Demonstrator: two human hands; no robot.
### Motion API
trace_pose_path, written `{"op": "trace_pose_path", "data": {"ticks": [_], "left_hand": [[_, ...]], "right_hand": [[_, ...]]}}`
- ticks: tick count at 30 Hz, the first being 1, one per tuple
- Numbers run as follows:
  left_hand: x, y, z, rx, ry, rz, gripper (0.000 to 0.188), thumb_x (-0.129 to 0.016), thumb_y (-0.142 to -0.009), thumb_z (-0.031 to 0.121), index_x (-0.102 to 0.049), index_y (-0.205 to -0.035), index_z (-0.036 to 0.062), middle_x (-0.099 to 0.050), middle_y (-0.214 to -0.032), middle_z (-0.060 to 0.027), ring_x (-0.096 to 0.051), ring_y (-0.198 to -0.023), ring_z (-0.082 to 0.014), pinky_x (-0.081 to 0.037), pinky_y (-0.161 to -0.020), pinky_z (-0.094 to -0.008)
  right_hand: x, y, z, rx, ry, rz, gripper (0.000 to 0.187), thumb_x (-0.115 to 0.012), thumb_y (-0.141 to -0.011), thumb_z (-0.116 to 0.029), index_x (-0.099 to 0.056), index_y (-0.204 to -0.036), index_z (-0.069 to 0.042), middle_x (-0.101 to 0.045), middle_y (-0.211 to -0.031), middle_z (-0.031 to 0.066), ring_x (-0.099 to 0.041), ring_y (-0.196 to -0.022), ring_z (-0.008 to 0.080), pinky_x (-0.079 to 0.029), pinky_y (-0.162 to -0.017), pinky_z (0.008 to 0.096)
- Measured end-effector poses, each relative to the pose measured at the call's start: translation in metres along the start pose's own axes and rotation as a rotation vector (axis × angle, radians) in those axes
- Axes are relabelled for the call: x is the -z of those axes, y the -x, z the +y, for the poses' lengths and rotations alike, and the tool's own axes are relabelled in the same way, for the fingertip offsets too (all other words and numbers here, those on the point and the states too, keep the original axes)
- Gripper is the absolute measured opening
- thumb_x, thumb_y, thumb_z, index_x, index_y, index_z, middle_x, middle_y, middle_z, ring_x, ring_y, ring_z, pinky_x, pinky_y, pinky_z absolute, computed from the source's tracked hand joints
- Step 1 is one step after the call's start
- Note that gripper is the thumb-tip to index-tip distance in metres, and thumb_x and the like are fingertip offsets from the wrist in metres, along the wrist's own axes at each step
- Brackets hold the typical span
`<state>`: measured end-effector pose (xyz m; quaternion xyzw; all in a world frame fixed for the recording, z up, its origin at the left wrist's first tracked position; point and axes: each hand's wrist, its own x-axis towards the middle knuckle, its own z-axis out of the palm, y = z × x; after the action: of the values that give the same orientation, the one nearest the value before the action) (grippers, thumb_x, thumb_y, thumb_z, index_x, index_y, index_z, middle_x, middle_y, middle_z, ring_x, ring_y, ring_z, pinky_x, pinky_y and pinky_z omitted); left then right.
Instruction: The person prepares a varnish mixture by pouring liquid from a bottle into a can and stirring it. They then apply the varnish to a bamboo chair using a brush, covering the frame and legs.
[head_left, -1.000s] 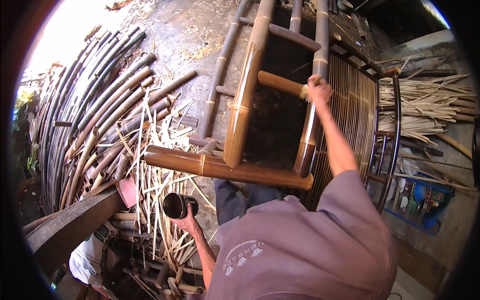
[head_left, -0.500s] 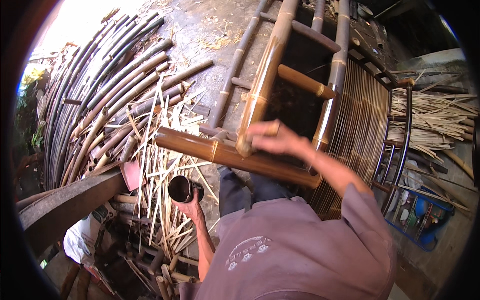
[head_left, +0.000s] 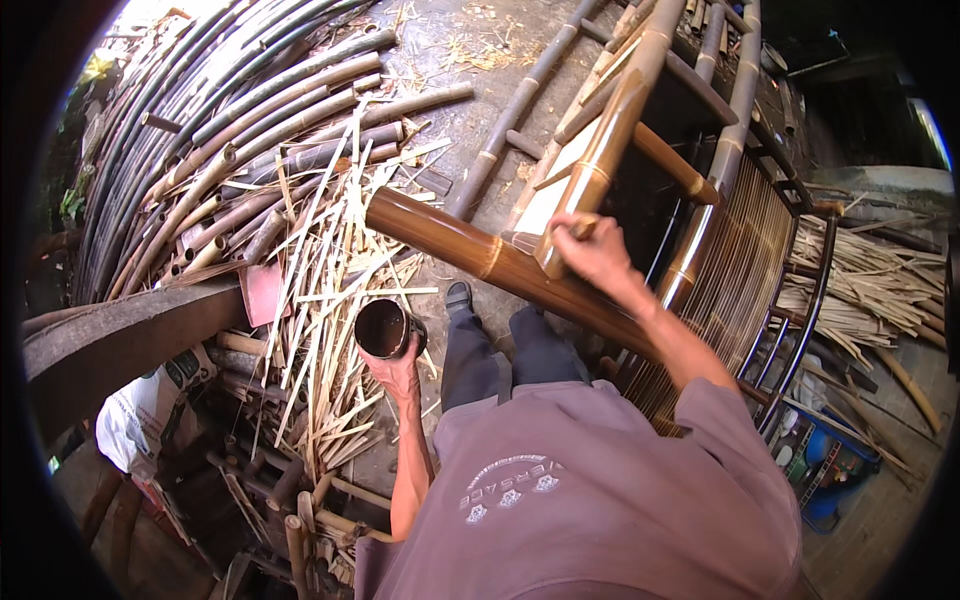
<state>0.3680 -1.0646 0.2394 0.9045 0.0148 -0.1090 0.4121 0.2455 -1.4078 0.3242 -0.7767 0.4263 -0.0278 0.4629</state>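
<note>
My left hand [head_left: 393, 372] is wrapped round a dark round can [head_left: 385, 328], its open mouth facing up and its inside dark. The fingers of my right hand [head_left: 598, 258] are closed on a short brown thing, probably a paintbrush [head_left: 582, 229]; its far end is hidden. That hand is at the near end of a glossy bamboo pole [head_left: 607, 150], part of a large bamboo frame. Across the near end of the frame runs a thick shiny brown bamboo rail [head_left: 440, 238]. Shorter bamboo rungs [head_left: 668, 158] join the long poles.
Long bamboo poles [head_left: 300, 85] lie piled at the far left, with pale split strips [head_left: 335, 290] scattered nearer. A slatted bamboo panel [head_left: 735, 260] stands to the right of the frame. Near it are a blue crate [head_left: 835, 455] and more strips [head_left: 865, 270]. A beam [head_left: 130, 320] juts in from the left.
The view has shifted, so the frame appears farther right. My right hand has moved against the pole's near end, its fingers now closed tighter. The can stays in my left hand.
</note>
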Motion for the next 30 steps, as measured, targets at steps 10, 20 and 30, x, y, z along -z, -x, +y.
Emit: {"op": "trace_pose_path", "data": {"ticks": [10,20,30], "left_hand": [[0.025,-0.044,-0.022,-0.120,0.020,-0.170,0.095,-0.087,-0.065,0.024,-0.035,-0.140,-0.0016,-0.054,-0.128,-0.0202,-0.056,-0.116,-0.0318,-0.041,-0.103,-0.0392],[0.035,-0.105,-0.019,-0.326,0.116,-0.311,0.083,-0.086,-0.066,0.015,-0.041,-0.135,-0.0011,-0.060,-0.120,-0.0158,-0.059,-0.108,-0.0265,-0.043,-0.099,-0.0365],[0.064,-0.120,-0.019,-0.452,0.108,-0.397,0.076,-0.081,-0.071,0.013,-0.042,-0.135,-0.0018,-0.061,-0.118,-0.0151,-0.059,-0.106,-0.0254,-0.044,-0.098,-0.0358]], "right_hand": [[-0.156,-0.021,-0.082,0.240,-0.458,0.148,0.025,-0.058,-0.097,-0.020,-0.067,-0.112,-0.003,-0.069,-0.101,0.0028,-0.061,-0.088,0.0111,-0.050,-0.076,0.0259],[-0.015,0.218,0.151,-0.296,0.026,1.098,0.016,-0.058,-0.094,-0.013,-0.070,-0.100,-0.004,-0.072,-0.097,0.0098,-0.067,-0.094,0.0220,-0.052,-0.084,0.0342],[-0.072,0.198,0.118,-0.041,-0.382,0.906,0.034,-0.063,-0.093,-0.019,-0.060,-0.122,-0.002,-0.064,-0.117,0.0091,-0.059,-0.108,0.0190,-0.048,-0.095,0.0340]]}}
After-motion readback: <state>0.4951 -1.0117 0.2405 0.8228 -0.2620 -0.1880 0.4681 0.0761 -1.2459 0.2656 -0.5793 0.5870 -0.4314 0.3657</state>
